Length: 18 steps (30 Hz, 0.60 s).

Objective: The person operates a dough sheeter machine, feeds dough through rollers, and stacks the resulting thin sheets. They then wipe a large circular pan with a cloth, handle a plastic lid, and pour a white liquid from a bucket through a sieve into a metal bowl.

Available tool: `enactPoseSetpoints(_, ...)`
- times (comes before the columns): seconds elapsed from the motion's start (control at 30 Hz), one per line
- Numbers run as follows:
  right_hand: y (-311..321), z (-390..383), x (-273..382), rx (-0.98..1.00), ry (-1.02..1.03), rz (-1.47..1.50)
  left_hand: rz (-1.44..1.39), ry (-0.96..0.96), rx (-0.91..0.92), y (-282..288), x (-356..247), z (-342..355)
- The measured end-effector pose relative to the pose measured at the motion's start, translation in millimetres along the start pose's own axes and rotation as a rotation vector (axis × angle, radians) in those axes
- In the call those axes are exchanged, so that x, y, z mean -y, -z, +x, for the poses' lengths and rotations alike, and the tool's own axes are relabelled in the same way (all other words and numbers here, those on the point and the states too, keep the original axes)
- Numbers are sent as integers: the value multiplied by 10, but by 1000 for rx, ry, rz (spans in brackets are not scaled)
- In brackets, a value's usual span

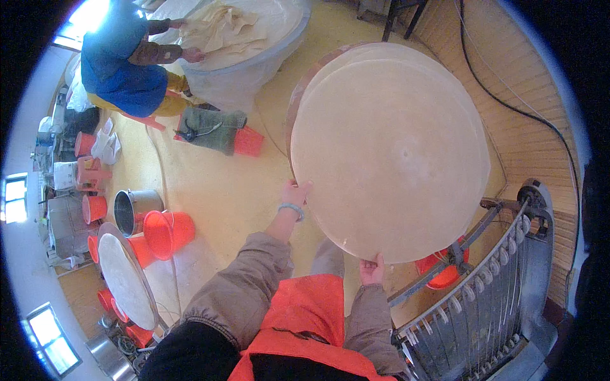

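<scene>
A big round stack of thin, pale cream sheets (391, 152) fills the space in front of me. Behind its left edge shows the brown rim of a round board (296, 114). My left hand (294, 193), with a light blue band at the wrist, is closed on the left edge. At the near edge, my right hand (372, 270) grips with the thumb on top and the other fingers hidden underneath. Whether the hands hold the board, the sheets or both is partly hidden.
A grey metal machine (470, 311) with a row of rods stands at my right. At lower left are another round pale sheet (127, 279), red buckets (168, 233) and a metal pot (138, 206). A person in blue (124, 70) handles sheets at a plastic-covered round table (270, 66).
</scene>
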State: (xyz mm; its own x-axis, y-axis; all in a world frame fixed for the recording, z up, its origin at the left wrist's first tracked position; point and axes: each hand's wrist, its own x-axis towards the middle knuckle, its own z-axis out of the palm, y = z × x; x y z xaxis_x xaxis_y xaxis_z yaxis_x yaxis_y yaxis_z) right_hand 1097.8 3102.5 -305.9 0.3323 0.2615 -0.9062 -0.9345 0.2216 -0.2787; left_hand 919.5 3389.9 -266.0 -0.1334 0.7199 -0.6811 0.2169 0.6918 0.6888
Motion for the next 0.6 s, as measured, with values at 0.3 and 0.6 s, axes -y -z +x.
enactPoseSetpoints(0.3,-100,-167,288,10,-13,118,39,-522,119,-313,-728,-489)
enactPoseSetpoints(0.6,-95,-112,482,74,-14,177,-14,-417,128,-368,-839,-460)
